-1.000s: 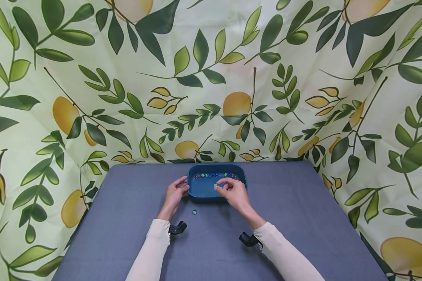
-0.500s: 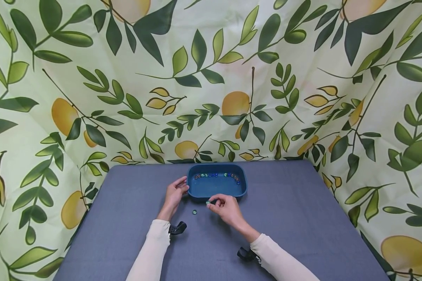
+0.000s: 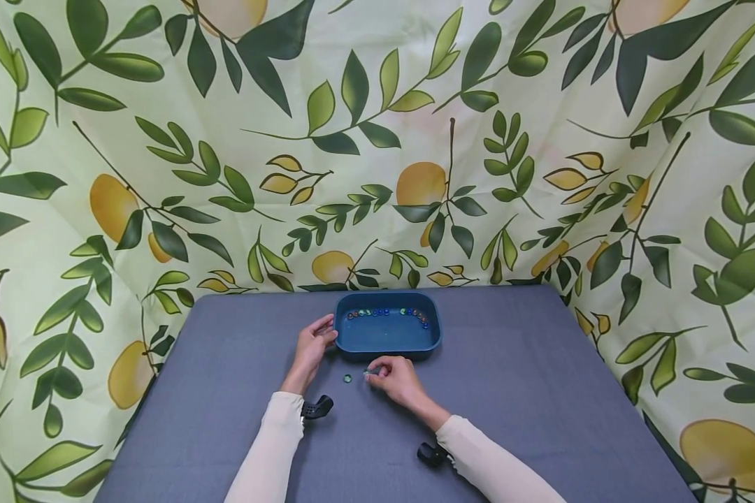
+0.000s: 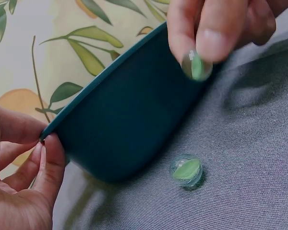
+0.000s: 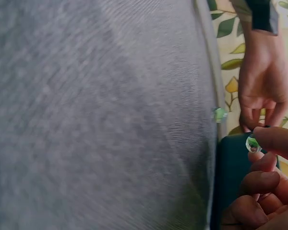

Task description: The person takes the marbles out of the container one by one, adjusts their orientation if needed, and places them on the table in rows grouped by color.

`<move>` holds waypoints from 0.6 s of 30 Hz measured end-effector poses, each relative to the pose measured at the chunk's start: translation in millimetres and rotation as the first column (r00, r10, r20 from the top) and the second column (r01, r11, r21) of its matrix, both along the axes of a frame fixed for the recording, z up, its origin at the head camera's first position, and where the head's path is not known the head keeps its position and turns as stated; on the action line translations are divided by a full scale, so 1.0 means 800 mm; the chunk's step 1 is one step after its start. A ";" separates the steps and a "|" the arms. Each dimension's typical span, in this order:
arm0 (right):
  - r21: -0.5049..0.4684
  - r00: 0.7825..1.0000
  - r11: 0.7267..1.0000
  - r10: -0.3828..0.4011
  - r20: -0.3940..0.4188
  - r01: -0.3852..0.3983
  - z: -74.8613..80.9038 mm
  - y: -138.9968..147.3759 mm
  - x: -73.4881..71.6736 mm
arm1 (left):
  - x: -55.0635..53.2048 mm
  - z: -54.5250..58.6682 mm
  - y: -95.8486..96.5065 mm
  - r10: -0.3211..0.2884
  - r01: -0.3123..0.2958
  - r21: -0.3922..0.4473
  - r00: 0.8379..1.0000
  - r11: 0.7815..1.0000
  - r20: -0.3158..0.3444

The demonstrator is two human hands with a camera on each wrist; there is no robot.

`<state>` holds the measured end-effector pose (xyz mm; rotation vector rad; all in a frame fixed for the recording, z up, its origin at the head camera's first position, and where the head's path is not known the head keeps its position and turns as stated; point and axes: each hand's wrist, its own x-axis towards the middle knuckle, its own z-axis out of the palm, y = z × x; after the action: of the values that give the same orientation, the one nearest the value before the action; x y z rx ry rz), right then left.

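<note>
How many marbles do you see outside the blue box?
2: one marble pinched by the right hand, and another marble on the table in front of the box. Others could be hidden behind it.

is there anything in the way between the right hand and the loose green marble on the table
Nothing visible stands between the right hand and the loose marble, though that hand pinches another marble. The left hand, on the blue tray, is off to the side.

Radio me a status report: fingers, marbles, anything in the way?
Left fingers pinch blue tray by rim. Right fingers pinch green-streaked marble. Second marble on cloth. Nothing visibly blocking.
</note>
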<state>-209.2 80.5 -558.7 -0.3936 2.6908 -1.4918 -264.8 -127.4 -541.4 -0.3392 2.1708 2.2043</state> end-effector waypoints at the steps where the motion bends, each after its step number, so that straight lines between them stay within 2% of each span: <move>1: 0.005 1.000 1.000 -0.002 0.002 0.002 -0.002 -0.001 -0.001 | 0.000 0.000 0.000 0.001 -0.001 0.001 1.000 1.000 0.004; 7: 0.038 1.000 0.999 0.003 0.005 -0.003 -0.010 -0.006 -0.004 | 0.001 0.000 0.000 -0.001 0.001 -0.006 1.000 1.000 0.009; 18: 0.096 1.000 0.995 0.006 0.009 -0.007 -0.009 -0.009 -0.008 | 0.001 0.001 -0.002 -0.002 0.002 -0.010 1.000 1.000 0.002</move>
<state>-215.8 73.1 -565.8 -0.3899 2.7384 -1.3532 -264.1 -128.8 -540.3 -0.3393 2.1805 2.1917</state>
